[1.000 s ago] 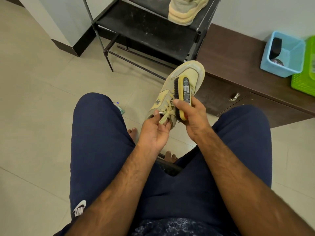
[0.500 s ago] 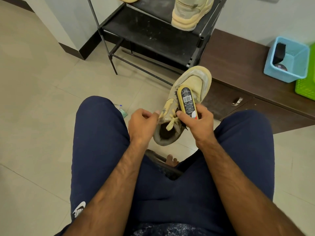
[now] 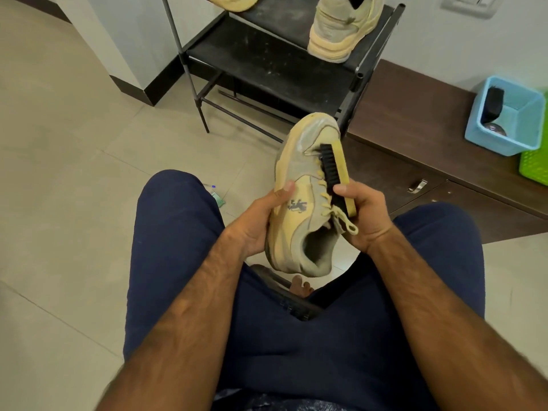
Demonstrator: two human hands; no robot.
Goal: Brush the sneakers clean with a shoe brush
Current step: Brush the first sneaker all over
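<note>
A worn yellow-beige sneaker (image 3: 299, 185) is held up above my knees, toe pointing away, its opening toward me. My left hand (image 3: 256, 221) grips it from the sole side, thumb on the side panel near a dark logo. My right hand (image 3: 360, 215) grips a yellow-backed shoe brush (image 3: 336, 173), its black bristles lying against the laces and tongue. A second beige sneaker (image 3: 341, 28) stands on the black shoe rack (image 3: 267, 63) ahead.
A dark wooden low cabinet (image 3: 415, 126) runs to the right, carrying a blue plastic bin (image 3: 510, 120) with a dark item inside and a green basket (image 3: 535, 167). Part of another shoe (image 3: 231, 2) shows on the rack. A small packet (image 3: 218, 198) lies on the tiled floor.
My left hand moved from the laces to grip the sneaker's side and sole. The shoe rolled so its side panel faces up, and the brush turned bristles-first onto the laces.
</note>
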